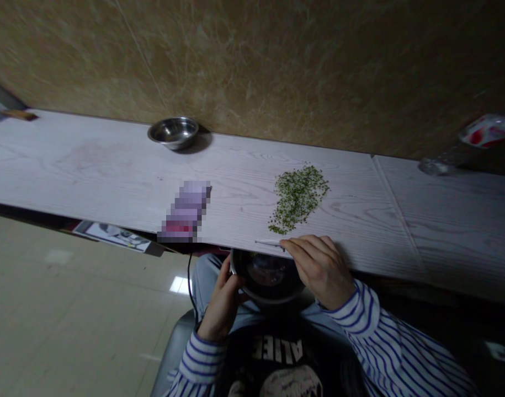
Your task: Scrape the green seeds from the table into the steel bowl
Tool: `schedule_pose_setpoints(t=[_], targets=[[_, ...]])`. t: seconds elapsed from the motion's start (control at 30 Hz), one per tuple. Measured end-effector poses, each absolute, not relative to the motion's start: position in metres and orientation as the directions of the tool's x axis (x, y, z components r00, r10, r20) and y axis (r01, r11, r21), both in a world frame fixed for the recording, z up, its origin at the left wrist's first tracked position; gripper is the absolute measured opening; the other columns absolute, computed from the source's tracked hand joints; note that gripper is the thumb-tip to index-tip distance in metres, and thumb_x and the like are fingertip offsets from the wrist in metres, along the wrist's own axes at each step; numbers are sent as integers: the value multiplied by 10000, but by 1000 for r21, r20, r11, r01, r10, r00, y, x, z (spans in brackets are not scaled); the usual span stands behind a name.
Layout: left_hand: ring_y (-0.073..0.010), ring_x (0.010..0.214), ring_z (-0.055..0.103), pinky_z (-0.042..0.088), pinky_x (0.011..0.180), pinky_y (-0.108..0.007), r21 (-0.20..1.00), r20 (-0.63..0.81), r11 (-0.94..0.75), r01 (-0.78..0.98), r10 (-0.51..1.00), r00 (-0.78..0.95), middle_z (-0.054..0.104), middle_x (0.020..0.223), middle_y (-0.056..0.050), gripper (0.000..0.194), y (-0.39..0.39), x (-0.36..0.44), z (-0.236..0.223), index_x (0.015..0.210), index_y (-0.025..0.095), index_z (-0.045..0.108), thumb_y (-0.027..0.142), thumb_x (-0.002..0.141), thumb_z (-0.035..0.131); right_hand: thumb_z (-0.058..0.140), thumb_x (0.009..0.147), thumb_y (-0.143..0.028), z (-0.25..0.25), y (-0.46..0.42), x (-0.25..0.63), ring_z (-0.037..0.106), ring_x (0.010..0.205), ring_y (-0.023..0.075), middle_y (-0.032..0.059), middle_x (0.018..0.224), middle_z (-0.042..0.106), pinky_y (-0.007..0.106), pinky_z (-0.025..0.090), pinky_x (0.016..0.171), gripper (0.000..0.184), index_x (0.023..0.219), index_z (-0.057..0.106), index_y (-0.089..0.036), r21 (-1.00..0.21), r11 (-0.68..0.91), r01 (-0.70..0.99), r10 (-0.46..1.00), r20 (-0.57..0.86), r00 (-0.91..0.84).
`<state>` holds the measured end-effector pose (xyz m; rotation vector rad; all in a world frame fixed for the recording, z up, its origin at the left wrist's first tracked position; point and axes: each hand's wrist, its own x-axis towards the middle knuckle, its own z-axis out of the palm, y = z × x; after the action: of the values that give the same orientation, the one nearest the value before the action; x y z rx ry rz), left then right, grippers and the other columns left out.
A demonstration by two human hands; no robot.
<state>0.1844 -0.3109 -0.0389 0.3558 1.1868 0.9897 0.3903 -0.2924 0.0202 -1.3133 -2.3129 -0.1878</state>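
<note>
Below the table's front edge, a dark, round metal bowl [272, 278] rests over my lap. My left hand [222, 303] grips its left rim, thumb and fingers closed around the edge. Over the bowl's right side is my right hand [318, 267], its fingers pinched on a thin metal tool [269, 243] that points left along the table edge. Whether that tool is a blade or tweezers cannot be made out. Beyond it, a patch of small green bits [297, 196] lies scattered on the tabletop. The inside of the bowl is too dark to read fully.
A small steel bowl [174, 132] stands near the wall. A blurred-out phone-shaped object [186, 212] lies left of the green bits. A clear plastic bottle [467, 143] lies at the far right on the white table [244, 165]. A cable [189, 286] hangs beside my left leg.
</note>
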Motion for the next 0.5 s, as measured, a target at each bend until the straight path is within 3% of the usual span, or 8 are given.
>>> schedule_pose_setpoints(t=[0.27,0.5], targets=[[-180,863,604,486,613,-244,689,-617,577,-439,785,63,663,1227,-53,840,-311,187,-43,1482,312,440,188,676,639,522,921,-34,18,-301,409,637,879,198,71,972,754,341,400,747,277,1145,658,-123,-108,461,881,794,493,-355],[-209,885,642,465,561,-228,687,-609,595,-416,785,115,678,1202,-69,815,-315,193,-39,1483,293,435,238,703,664,528,938,-63,18,-312,397,638,863,204,77,960,749,353,406,743,247,1139,665,-106,-120,473,873,798,478,-367]])
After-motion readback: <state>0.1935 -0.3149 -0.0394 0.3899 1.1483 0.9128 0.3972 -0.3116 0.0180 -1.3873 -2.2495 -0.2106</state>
